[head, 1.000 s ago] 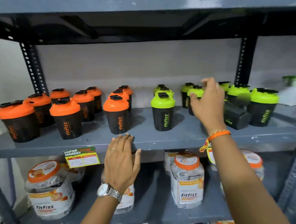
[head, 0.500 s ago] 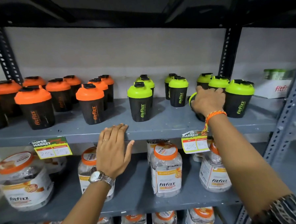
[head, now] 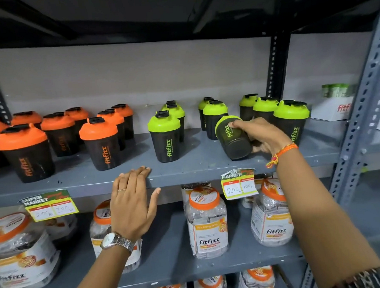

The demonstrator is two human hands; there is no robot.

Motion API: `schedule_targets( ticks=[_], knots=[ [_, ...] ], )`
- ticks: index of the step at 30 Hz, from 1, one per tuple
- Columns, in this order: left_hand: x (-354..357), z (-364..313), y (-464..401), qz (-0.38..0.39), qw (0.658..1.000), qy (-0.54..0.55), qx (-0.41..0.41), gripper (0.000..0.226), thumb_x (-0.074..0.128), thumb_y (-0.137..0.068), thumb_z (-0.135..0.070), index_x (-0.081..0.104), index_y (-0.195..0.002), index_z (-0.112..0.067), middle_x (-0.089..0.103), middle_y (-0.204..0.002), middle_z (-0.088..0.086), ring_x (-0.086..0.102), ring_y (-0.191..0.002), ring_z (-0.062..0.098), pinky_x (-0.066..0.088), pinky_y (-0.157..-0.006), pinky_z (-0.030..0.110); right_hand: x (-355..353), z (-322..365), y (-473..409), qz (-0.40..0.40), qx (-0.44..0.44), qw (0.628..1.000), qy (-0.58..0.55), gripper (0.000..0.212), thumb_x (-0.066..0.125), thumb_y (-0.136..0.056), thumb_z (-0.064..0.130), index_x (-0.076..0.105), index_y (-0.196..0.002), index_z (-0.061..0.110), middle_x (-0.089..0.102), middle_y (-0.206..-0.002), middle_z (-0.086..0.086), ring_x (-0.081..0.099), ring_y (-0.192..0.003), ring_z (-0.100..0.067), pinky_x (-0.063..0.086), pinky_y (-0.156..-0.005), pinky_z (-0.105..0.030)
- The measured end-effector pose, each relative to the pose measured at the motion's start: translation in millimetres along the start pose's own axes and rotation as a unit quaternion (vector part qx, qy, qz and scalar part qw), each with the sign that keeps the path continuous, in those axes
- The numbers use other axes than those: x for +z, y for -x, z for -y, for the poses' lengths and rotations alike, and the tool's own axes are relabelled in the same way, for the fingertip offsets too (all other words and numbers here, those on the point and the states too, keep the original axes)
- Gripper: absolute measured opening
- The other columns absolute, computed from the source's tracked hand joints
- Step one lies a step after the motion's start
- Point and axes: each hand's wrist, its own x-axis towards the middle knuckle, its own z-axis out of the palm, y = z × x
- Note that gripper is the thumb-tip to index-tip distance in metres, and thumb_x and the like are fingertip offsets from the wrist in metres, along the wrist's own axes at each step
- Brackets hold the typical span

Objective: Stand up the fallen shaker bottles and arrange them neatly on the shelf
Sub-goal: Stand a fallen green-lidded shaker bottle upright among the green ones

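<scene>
A fallen green-lidded black shaker bottle (head: 233, 139) lies tilted on the grey shelf (head: 199, 165), base toward me. My right hand (head: 261, 133) grips it from the right side. Several green-lidded shakers stand upright around it, one in front at the middle (head: 165, 137) and one at the far right (head: 292, 118). Several orange-lidded shakers (head: 101, 144) stand upright on the left half of the shelf. My left hand (head: 132, 202) rests flat on the shelf's front edge, fingers spread, holding nothing.
A lower shelf holds several clear Fitfizz jars (head: 207, 222) with orange lids. Price tags (head: 50, 205) hang from the shelf edge. A white box (head: 334, 107) sits at the far right. Perforated metal uprights (head: 363, 104) frame the shelf.
My right hand came down from the back-row lids, closed on the fallen green shaker and drew it forward and up off the shelf a little. The left hand stayed on the shelf edge.
</scene>
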Motion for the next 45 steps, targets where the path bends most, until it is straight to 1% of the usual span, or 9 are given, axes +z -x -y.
schedule_targets(
  ticks=[3,6,12,21,25,29,34,39,45],
  knots=[
    [0,-1,0,0.005,1.000,0.002,0.001,0.052,0.044,-0.097,-0.047,0.052,-0.138,-0.017,0.059,-0.137,0.004,0.051,-0.127,0.028,0.030,-0.116,0.045,-1,-6,-2,0.048,-0.036,0.991,-0.116,0.030,0.078,-0.084,0.023,0.067,-0.108,0.008,0.078,-0.087,-0.010,0.077,-0.076,-0.019,0.062,-0.056,-0.036],
    [-3,-1,1,0.010,1.000,0.002,0.002,0.052,0.044,-0.097,-0.047,0.052,-0.139,-0.017,0.059,-0.138,0.004,0.050,-0.127,0.028,0.026,-0.119,0.043,4,-16,-5,0.061,-0.099,0.977,-0.176,0.047,0.077,-0.084,0.012,0.059,-0.127,0.014,0.072,-0.120,-0.014,0.071,-0.109,-0.027,0.059,-0.089,-0.051],
    [-13,0,2,0.034,0.999,0.038,0.009,0.054,0.042,-0.098,-0.048,0.050,-0.143,-0.018,0.058,-0.141,0.002,0.050,-0.131,0.025,0.024,-0.122,0.041,11,-36,-17,0.060,-0.218,0.960,-0.168,0.071,0.075,-0.082,-0.005,0.052,-0.142,0.026,0.052,-0.145,-0.020,0.053,-0.134,-0.035,0.047,-0.109,-0.052],
    [-45,-22,-53,0.093,0.985,0.063,-0.130,0.049,0.047,-0.092,-0.061,0.062,-0.115,-0.020,0.073,-0.110,0.003,0.064,-0.102,0.033,0.048,-0.083,0.044,1,-47,-30,0.111,-0.253,0.957,-0.086,0.076,0.078,-0.081,0.000,0.048,-0.135,0.044,0.054,-0.140,-0.003,0.060,-0.127,-0.030,0.051,-0.103,-0.057],
    [-31,-8,-106,0.233,0.941,0.190,-0.155,0.089,0.075,-0.083,-0.046,0.030,-0.149,-0.007,0.051,-0.150,0.013,0.052,-0.135,0.034,0.044,-0.105,0.042,-8,-48,-33,0.148,-0.226,0.962,-0.030,0.097,0.090,-0.069,0.009,0.036,-0.143,0.043,0.050,-0.144,-0.002,0.053,-0.133,-0.028,0.048,-0.107,-0.048],
    [-9,1,-137,0.344,0.851,0.355,-0.174,0.097,0.083,-0.081,-0.026,0.017,-0.151,-0.009,0.051,-0.146,0.006,0.050,-0.132,0.019,0.039,-0.112,0.032,-10,-50,-31,0.156,-0.211,0.964,0.048,0.120,0.096,-0.051,0.025,0.029,-0.150,0.031,0.056,-0.132,0.011,0.060,-0.124,-0.013,0.056,-0.091,-0.025],
    [6,0,-141,0.329,0.847,0.389,-0.153,0.085,0.083,-0.080,-0.024,0.029,-0.146,-0.016,0.055,-0.141,0.000,0.052,-0.131,0.017,0.040,-0.115,0.036,-9,-50,-36,0.164,-0.205,0.959,0.108,0.107,0.093,-0.066,0.012,0.028,-0.150,0.023,0.057,-0.134,0.006,0.059,-0.126,-0.018,0.050,-0.106,-0.037],
    [9,-14,-143,0.323,0.845,0.412,-0.110,0.074,0.081,-0.082,-0.018,0.038,-0.143,-0.018,0.056,-0.141,-0.001,0.052,-0.130,0.013,0.038,-0.111,0.029,-20,-50,-39,0.170,-0.194,0.956,0.139,0.102,0.088,-0.073,0.008,0.025,-0.151,0.025,0.055,-0.125,0.016,0.060,-0.106,0.003,0.051,-0.087,-0.013],
    [12,-12,-135,0.321,0.837,0.425,-0.124,0.070,0.077,-0.084,-0.008,0.041,-0.144,-0.017,0.059,-0.139,0.002,0.054,-0.134,0.020,0.037,-0.120,0.045,-21,-57,-41,0.177,-0.183,0.959,0.125,0.082,0.079,-0.080,-0.003,0.032,-0.141,0.024,0.056,-0.137,-0.004,0.060,-0.121,-0.015,0.049,-0.104,-0.031]
  ],
)
